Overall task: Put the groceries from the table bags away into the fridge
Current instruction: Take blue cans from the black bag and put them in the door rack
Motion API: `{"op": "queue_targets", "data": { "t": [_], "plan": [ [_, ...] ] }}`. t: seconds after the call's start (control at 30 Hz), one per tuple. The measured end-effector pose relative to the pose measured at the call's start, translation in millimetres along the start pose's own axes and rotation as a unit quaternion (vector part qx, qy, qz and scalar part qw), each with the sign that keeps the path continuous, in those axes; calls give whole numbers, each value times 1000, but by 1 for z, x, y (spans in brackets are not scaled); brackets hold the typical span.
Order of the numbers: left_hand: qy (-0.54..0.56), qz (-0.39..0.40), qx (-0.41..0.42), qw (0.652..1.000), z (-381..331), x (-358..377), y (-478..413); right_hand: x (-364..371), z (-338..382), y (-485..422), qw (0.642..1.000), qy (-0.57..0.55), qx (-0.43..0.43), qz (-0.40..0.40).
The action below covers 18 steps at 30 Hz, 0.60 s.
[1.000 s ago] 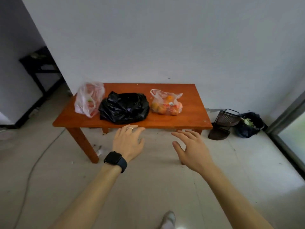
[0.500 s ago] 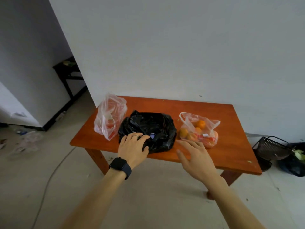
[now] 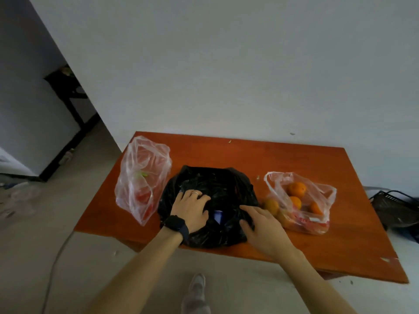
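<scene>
Left hand (image 3: 189,208) fingertips in black bag (image 3: 217,186)

A wooden table (image 3: 283,159) is set against the wall. Three bags are laid on it in a row: a clear bag of red items (image 3: 142,177) at 9 o'clock, a black bag (image 3: 217,184) near 6 o'clock, and a clear bag of oranges (image 3: 299,200) at 3 o'clock.
</scene>
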State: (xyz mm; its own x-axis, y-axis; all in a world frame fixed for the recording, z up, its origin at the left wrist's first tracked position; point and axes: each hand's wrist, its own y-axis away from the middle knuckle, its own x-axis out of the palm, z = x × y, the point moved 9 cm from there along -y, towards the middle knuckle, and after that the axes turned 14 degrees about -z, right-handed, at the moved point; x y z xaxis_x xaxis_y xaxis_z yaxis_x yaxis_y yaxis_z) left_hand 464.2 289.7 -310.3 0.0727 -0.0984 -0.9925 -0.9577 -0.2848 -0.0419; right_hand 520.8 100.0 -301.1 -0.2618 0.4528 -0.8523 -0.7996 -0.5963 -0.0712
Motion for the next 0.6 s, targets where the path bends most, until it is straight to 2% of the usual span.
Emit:
{"op": "queue_targets", "data": {
  "t": [0.13,0.23,0.37,0.6],
  "plan": [
    [-16,52,98,994,5,44,-65,47,-5,-49,999,3,36,21],
    [-18,112,158,981,3,83,-95,87,-8,-83,996,9,55,73],
    [16,202,189,961,0,125,-110,121,-25,-117,985,49,85,144],
    [5,307,204,930,-12,175,-102,110,-90,-123,958,139,215,128]
  ]
}}
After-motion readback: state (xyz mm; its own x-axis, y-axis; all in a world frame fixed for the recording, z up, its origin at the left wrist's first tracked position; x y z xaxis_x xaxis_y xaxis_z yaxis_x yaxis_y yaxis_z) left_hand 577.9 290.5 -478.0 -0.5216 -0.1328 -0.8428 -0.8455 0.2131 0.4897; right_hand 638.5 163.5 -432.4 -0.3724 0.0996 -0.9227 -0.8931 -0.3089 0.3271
